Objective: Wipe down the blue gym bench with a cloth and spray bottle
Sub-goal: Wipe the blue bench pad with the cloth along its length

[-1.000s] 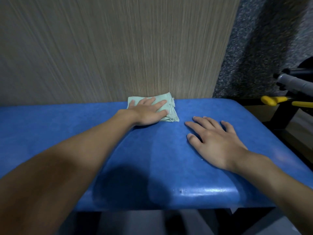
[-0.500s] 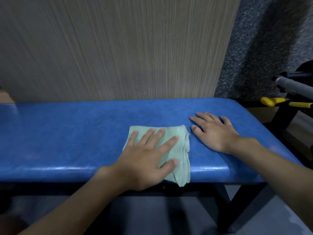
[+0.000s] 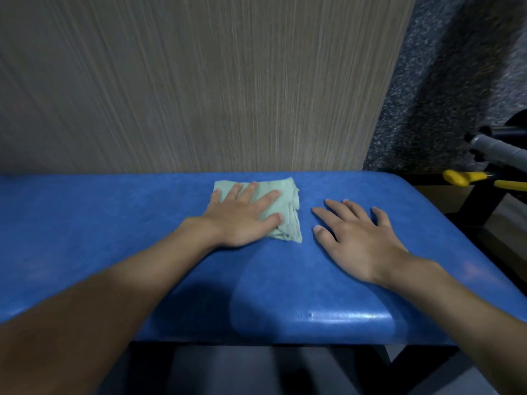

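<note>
One camera, worn on the head, looked forward and down.
It sat close above the blue bench [image 3: 114,223], saw both arms reach out from under it, and faced a wall [image 3: 199,81] behind.

Padded vinyl bench top [image 3: 114,223] under my palms: mottled blue. Folded cotton cloth [image 3: 285,212]: pale green. Wood-grain wall panel [image 3: 199,81]: beige, vertical streaks. Speckled grey carpet [image 3: 456,81]. Plastic clamp handles [image 3: 459,178]: yellow.

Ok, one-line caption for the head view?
Left hand presses a green cloth flat on the blue bench; right hand rests beside it.
</note>
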The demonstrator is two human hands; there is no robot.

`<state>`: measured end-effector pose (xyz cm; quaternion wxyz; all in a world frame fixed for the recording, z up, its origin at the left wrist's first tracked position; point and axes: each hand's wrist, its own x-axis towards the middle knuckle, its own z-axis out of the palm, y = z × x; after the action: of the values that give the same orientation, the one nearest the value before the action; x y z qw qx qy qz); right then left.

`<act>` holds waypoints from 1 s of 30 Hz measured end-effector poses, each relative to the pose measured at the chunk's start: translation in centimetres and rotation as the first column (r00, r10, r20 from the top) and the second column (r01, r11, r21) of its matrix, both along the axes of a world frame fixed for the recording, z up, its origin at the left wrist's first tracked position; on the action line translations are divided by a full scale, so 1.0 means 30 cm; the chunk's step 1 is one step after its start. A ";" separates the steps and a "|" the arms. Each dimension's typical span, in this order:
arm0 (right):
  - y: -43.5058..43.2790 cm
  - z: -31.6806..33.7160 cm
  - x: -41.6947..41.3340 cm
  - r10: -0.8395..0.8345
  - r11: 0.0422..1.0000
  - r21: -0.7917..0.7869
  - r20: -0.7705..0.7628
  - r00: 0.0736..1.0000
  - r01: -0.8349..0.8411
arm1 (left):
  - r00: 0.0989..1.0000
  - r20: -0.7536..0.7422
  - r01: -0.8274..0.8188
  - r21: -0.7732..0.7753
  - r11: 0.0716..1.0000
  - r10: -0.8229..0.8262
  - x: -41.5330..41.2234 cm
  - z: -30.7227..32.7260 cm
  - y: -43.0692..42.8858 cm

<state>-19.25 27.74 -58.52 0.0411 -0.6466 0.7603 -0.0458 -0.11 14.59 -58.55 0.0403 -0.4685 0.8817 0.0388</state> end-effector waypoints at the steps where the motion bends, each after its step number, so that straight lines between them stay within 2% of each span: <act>1: -0.001 -0.003 0.000 0.000 1.000 -0.004 -0.004 1.000 0.000 | 1.000 -0.001 -0.008 0.002 1.000 0.008 -0.020 0.000 -0.058; 5: -0.005 -0.008 -0.002 -0.002 1.000 -0.009 0.003 1.000 0.002 | 0.999 0.002 -0.044 0.030 0.999 0.044 -0.079 0.030 -0.222; 10: 0.001 -0.003 0.002 -0.007 1.000 -0.017 0.016 1.000 0.007 | 0.998 -0.031 -0.052 0.036 0.998 0.053 -0.087 0.029 -0.241; 14: 0.002 0.004 0.004 -0.009 1.000 -0.011 0.027 1.000 0.010 | 0.999 -0.018 -0.037 0.044 0.998 0.038 -0.048 0.021 -0.139; 23: 0.015 0.016 0.010 -0.014 1.000 0.016 0.032 0.999 0.013 | 0.998 -0.005 0.069 -0.017 0.997 -0.069 0.155 -0.003 0.320; 26: 0.016 0.037 0.019 -0.014 0.999 0.042 -0.054 0.998 0.016 | 0.996 -0.013 0.086 -0.058 0.995 -0.087 0.197 -0.007 0.409; 28: 0.003 0.055 0.031 -0.003 1.000 -0.001 -0.090 0.996 0.003 | 0.996 -0.022 0.086 -0.057 0.995 -0.087 0.204 -0.008 0.421; 30: -0.010 0.065 0.044 -0.007 0.998 -0.055 0.023 1.000 0.008 | 0.996 -0.030 0.079 -0.038 0.996 -0.080 0.197 -0.006 0.405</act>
<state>-17.94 27.44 -56.56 0.0316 -0.6441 0.7606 -0.0743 5.81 26.74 -58.71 0.0193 -0.4329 0.9008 0.0281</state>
